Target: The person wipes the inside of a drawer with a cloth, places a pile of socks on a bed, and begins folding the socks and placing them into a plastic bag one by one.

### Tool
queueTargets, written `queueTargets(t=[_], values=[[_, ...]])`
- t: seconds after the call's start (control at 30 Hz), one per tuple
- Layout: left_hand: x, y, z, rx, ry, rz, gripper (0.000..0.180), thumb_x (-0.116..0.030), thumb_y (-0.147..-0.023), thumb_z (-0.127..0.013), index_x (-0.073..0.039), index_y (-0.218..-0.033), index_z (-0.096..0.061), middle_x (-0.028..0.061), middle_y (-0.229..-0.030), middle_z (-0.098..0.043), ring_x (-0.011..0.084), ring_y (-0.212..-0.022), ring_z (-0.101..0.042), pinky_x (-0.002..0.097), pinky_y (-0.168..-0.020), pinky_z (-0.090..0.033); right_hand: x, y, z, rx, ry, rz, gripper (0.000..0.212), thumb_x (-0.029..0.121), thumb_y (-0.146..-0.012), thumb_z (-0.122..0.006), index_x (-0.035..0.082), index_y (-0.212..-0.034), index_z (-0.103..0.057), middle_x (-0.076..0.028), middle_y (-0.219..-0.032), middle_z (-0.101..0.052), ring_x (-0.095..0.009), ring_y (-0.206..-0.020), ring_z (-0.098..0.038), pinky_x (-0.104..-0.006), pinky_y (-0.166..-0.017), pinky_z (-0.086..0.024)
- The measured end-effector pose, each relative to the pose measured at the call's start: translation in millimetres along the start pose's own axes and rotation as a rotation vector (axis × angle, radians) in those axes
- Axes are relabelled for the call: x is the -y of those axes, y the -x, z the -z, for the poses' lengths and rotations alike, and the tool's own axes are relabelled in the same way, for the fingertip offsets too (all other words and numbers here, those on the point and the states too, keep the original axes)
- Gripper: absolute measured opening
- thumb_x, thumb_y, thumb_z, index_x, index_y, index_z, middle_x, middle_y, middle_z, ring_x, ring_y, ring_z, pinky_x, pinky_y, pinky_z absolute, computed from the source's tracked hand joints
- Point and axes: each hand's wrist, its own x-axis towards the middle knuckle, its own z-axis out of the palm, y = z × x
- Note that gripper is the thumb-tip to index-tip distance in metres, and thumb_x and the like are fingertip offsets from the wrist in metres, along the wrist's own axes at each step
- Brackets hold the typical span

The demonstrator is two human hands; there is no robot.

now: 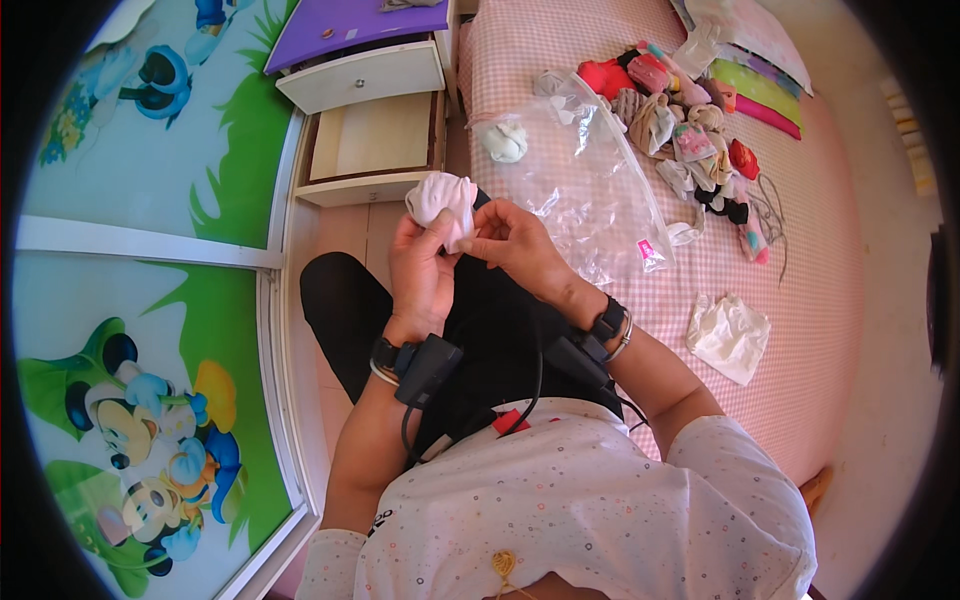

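Above my lap, both hands hold a rolled bundle of pale pink socks (440, 198). My left hand (418, 275) grips it from below, with the thumb pressed along its front. The fingers of my right hand (522, 248) pinch the bundle's lower right edge. To the right, a large clear plastic bag (590, 205) lies flat on the bed. A whitish balled sock (503, 142) rests at the bag's left side; whether it is in or on the bag I cannot tell. Beyond the bag is a mixed heap of balled socks (655, 125) in red, pink, beige and black.
The bed (815, 300) has a pink checked cover. On it are a crumpled white cloth (730, 338), a thin grey cord (770, 215) and folded coloured fabric (755, 90). Ahead stands a purple-topped cabinet (350, 35) with drawers pulled out. Cartoon-printed sliding doors (150, 235) line the left.
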Motion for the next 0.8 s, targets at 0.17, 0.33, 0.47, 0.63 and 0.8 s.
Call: queueTargets(t=[0.17, 0.33, 0.47, 0.63, 0.8], values=[[2.0, 2.1, 1.4, 0.036, -0.083, -0.030, 0.035, -0.010, -0.087, -0.055, -0.006, -0.121, -0.047, 0.0053, -0.115, -0.055, 0.0186, -0.104, -0.053, 0.0340, -0.089, -0.043, -15.7, -3.3, -3.0, 0.006, 0.069, 0.026, 0.023, 0.015, -0.074, -0.072, 0.003, -0.082, -0.055, 0.000, -0.068, -0.053, -0.008, -0.060, -0.049, -0.0220, -0.054, -0.041], [-4.8, 4.0, 8.9, 0.025, -0.135, -0.009, 0.033, -0.011, -0.087, -0.054, -0.003, -0.119, -0.048, 0.0080, -0.113, -0.055, 0.0188, -0.104, -0.053, 0.0332, -0.090, -0.042, -6.9, -0.6, 9.2, 0.052, -0.189, -0.125, 0.018, 0.011, -0.077, -0.069, 0.004, -0.084, -0.053, 0.000, -0.067, -0.053, -0.008, -0.058, -0.050, -0.0212, -0.053, -0.042], [-1.1, 3.6, 6.6, 0.059, -0.180, 0.038, 0.026, -0.009, -0.086, -0.056, -0.002, -0.110, -0.053, 0.0072, -0.103, -0.060, 0.0145, -0.091, -0.058, 0.0277, -0.079, -0.047, -15.4, 1.6, 22.0, 0.119, -0.152, -0.218, 0.020, 0.009, -0.080, -0.065, 0.002, -0.094, -0.052, -0.003, -0.078, -0.058, -0.010, -0.066, -0.056, -0.0223, -0.059, -0.046], [6.7, -0.5, 2.4, 0.124, -0.299, 0.060, 0.030, -0.010, -0.087, -0.056, 0.000, -0.114, -0.051, 0.0081, -0.103, -0.060, 0.0157, -0.092, -0.059, 0.0280, -0.080, -0.048, 5.6, 10.6, 23.5, 0.069, -0.372, -0.152, 0.033, 0.017, -0.080, -0.066, 0.000, -0.106, -0.053, -0.005, -0.089, -0.059, -0.013, -0.081, -0.057, -0.0255, -0.069, -0.048], [23.8, -5.7, -8.4, 0.292, -0.545, 0.108, 0.031, -0.013, -0.086, -0.058, -0.002, -0.114, -0.050, 0.0069, -0.103, -0.060, 0.0137, -0.091, -0.059, 0.0266, -0.077, -0.048, -0.5, 16.7, 47.1, 0.123, -0.393, -0.222, 0.041, 0.017, -0.080, -0.066, 0.000, -0.115, -0.051, -0.006, -0.097, -0.060, -0.014, -0.086, -0.058, -0.0272, -0.074, -0.048]])
